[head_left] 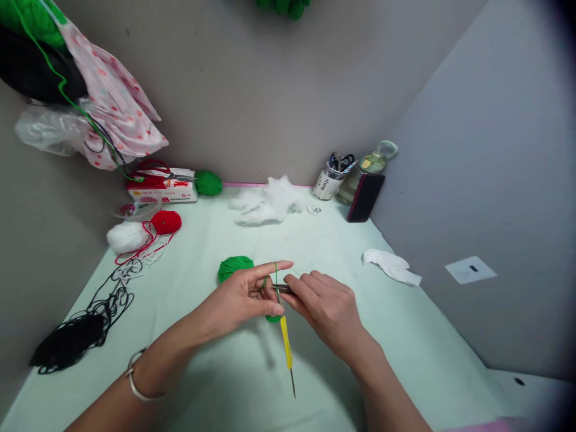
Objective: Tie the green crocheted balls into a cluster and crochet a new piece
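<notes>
My left hand (240, 295) pinches a small green crochet piece (272, 318) between thumb and fingers. Its index finger is stretched out, with green yarn looped around it. A crochet hook (287, 345) with a yellow handle hangs down from the pinched work, its lower metal end pointing toward me. My right hand (326, 303) is closed around a slim dark metal tool (282, 288), whose tip reaches the yarn by my left fingers. Most of that tool is hidden in the hand, so its kind is unclear. Behind my left hand sits a green yarn ball (234, 265).
White stuffing (272, 201) lies at the back. Right of it stand a pen cup (327, 183), a bottle (353, 186) and a phone (366, 198). At left are red yarn (166, 222), white yarn (127, 237), black yarn (69, 343), and scissors (168, 174) on a box (164, 193).
</notes>
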A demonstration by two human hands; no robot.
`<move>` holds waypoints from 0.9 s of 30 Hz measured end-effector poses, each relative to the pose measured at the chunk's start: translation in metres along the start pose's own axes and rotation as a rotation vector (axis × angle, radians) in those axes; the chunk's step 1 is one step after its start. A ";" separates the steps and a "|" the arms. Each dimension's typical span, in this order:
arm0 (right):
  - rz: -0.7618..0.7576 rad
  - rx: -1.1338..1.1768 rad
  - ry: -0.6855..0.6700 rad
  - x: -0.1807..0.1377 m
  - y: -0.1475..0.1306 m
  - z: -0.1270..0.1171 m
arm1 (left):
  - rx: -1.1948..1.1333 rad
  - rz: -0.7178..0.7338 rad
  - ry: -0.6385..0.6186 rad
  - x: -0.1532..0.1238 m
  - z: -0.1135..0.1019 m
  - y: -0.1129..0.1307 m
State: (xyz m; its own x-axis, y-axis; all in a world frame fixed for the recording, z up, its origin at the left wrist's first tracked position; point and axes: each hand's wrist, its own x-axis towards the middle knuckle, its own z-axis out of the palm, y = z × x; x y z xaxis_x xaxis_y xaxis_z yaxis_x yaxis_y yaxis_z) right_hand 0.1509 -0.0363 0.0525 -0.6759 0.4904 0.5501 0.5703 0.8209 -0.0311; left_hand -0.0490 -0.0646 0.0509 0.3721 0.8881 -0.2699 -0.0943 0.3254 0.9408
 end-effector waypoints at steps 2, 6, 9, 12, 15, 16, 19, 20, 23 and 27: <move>0.023 0.020 -0.004 -0.001 0.000 0.001 | -0.035 0.005 -0.015 0.000 -0.001 -0.002; 0.215 0.315 0.011 -0.006 0.002 0.002 | -0.106 0.067 0.018 0.001 -0.004 -0.003; 0.497 0.732 -0.036 -0.009 0.000 0.001 | -0.169 0.146 0.146 0.003 -0.003 -0.002; 0.621 0.983 -0.207 -0.008 -0.007 0.001 | -0.211 0.187 0.245 0.005 0.000 -0.004; 0.726 1.086 -0.301 -0.003 -0.012 0.001 | -0.222 0.197 0.265 0.008 0.004 -0.007; 0.773 1.119 -0.286 -0.001 -0.011 0.001 | -0.222 0.198 0.257 0.008 0.004 -0.007; 0.892 1.089 -0.183 0.000 0.003 0.002 | -0.224 0.200 0.232 0.008 0.004 -0.008; 0.904 1.014 -0.170 -0.002 0.011 0.003 | -0.227 0.201 0.232 0.008 0.004 -0.008; 0.866 0.625 -0.195 -0.008 0.032 0.007 | -0.235 0.204 0.247 0.007 0.002 -0.008; 0.779 0.519 -0.075 -0.010 0.035 0.009 | -0.213 0.194 0.252 0.008 0.004 -0.009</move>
State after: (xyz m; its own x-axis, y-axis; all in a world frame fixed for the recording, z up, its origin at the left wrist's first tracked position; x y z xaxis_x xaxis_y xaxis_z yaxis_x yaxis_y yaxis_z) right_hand 0.1735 -0.0100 0.0386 -0.2300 0.9595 0.1627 0.6073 0.2721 -0.7464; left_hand -0.0417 -0.0615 0.0408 0.0927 0.9831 -0.1580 -0.3403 0.1804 0.9228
